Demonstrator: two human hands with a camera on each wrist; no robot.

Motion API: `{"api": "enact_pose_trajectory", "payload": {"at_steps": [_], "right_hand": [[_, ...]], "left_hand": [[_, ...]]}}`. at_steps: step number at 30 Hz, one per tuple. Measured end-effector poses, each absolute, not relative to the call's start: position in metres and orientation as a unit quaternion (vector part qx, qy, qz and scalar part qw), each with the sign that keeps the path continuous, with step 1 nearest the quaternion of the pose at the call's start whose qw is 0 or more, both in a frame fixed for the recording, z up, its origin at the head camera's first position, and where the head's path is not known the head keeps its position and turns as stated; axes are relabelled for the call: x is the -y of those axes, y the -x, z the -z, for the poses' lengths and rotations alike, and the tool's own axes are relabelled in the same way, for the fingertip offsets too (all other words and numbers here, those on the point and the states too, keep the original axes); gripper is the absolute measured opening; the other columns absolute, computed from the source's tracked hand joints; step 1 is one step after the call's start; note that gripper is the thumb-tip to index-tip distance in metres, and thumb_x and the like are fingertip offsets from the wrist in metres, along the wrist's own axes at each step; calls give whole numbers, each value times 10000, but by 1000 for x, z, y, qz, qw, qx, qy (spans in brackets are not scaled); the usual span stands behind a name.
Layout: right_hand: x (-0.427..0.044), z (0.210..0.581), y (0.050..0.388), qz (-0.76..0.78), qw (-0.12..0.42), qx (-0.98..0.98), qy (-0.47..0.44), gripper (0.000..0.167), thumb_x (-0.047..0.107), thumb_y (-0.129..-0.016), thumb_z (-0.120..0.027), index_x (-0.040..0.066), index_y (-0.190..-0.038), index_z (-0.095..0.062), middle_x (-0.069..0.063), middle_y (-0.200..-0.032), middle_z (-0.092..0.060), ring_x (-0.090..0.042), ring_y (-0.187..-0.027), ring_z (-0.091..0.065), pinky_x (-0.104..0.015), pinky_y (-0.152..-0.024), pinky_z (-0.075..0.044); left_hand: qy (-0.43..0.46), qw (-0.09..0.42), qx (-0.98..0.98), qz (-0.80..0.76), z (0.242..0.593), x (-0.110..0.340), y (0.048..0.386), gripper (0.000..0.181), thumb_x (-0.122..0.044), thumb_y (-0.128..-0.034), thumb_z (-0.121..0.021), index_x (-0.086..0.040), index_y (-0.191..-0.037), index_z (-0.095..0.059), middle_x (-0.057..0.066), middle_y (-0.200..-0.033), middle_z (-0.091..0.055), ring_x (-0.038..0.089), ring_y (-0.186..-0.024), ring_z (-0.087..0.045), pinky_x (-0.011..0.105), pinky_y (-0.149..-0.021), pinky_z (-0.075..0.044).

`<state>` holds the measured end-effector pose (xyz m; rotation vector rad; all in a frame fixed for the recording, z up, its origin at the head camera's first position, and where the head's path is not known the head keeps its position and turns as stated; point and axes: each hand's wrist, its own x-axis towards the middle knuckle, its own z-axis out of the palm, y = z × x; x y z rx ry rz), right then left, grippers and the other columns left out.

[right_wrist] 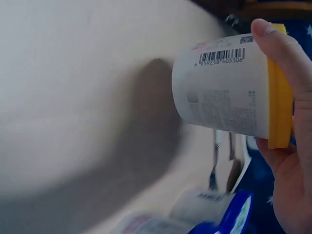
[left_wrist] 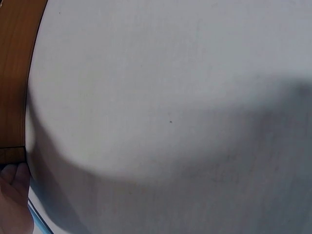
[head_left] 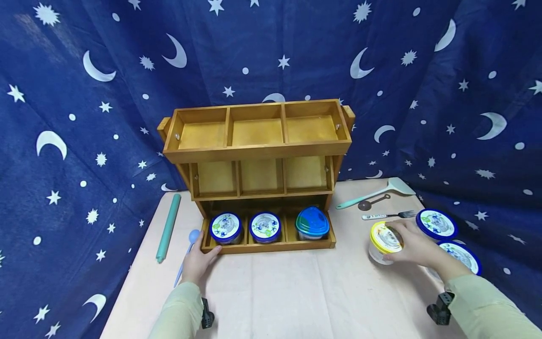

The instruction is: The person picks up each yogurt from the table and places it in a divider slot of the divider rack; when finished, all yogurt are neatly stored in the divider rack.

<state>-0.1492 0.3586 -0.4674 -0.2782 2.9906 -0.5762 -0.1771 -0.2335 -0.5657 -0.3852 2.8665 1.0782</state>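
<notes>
In the head view my right hand [head_left: 412, 245] grips a white tub with a yellow lid [head_left: 383, 242], right of the wooden box. The right wrist view shows the thumb and fingers around the tub's yellow lid [right_wrist: 279, 87], with a barcode on its side. Whether its base touches the table cannot be told. My left hand [head_left: 198, 263] holds the front left corner of the tiered wooden box [head_left: 271, 251]. In its bottom tier stand two blue-lidded tubs, one left [head_left: 226, 227] and one middle [head_left: 265, 227], and a container with a blue lid [head_left: 312, 221] at right.
Two more blue-lidded tubs, one [head_left: 436, 223] behind the other [head_left: 461, 256], stand beyond my right hand. A turner [head_left: 395, 186], a brown spoon [head_left: 365, 205] and a fork [head_left: 387, 215] lie nearby. At left are a green rod [head_left: 168, 228] and a blue spoon [head_left: 193, 236].
</notes>
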Motion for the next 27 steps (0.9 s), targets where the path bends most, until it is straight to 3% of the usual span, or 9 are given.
{"api": "enact_pose_trajectory", "payload": {"at_steps": [7,21,27], "right_hand": [[-338,442,155,207,-4,-971,120,1031,533,-585,-834,-37,-1317,-385,-276,-1299,-316,-431,-1119,-378,-647,-845,-372],[-295,387,167,245,-135,-933,227,1063,387,-493,-917,-73,-1307,-411,-234,-1314,-350,-396,-1183,-333,-643,-867,-359],[-281,370,169,256,-187,-913,256,1041,286,-459,-933,-52,-1306,-429,-220,-1321,-335,-371,-1199,-301,-548,-935,-335]], "left_hand": [[124,33,-930,-345,568,233,177,998,-671,-769,-596,-190,-1520,-147,273,-1443,-318,491,-1249,-364,560,-1026,-307],[123,35,-930,-344,565,234,175,988,-640,-786,-605,-184,-1522,-128,269,-1446,-314,491,-1247,-364,555,-1030,-304],[119,28,-931,-344,566,234,176,988,-637,-783,-610,-169,-1519,-145,264,-1447,-318,487,-1247,-368,552,-1030,-305]]}}
